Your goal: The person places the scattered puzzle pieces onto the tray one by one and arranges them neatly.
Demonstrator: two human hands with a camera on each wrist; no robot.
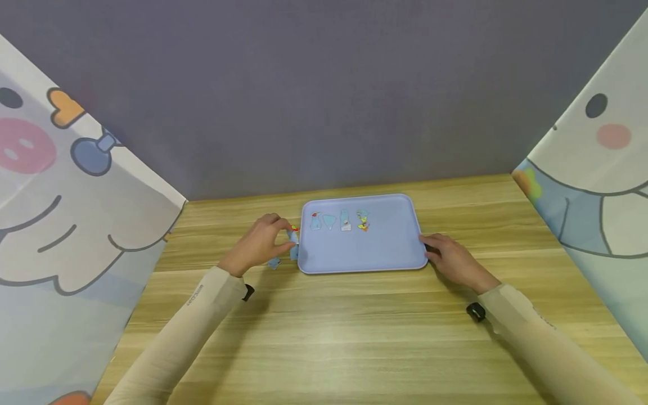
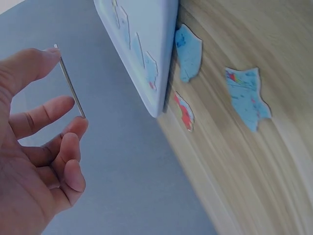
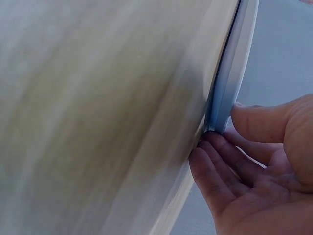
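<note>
Between thumb and fingertips, my left hand (image 1: 257,243) pinches a thin, flat light-blue puzzle piece (image 1: 292,235), seen edge-on in the left wrist view and held up off the table. Under and beside that hand lie loose pieces: a blue one (image 2: 190,53), a blue one with a red patch (image 2: 247,97) and a mostly red one (image 2: 184,112). At the lower right corner of the pale blue tray (image 1: 379,253), my right hand (image 1: 454,261) grips the rim, thumb on top and fingers at its underside. Several pieces, including a blue triangular one (image 1: 329,221), lie in a row inside the tray.
The tray rests on a wood-grain table (image 1: 324,337). A grey panel (image 1: 334,101) rises along the table's back edge. Walls printed with cartoon animals stand at the left (image 1: 91,225) and right (image 1: 587,169).
</note>
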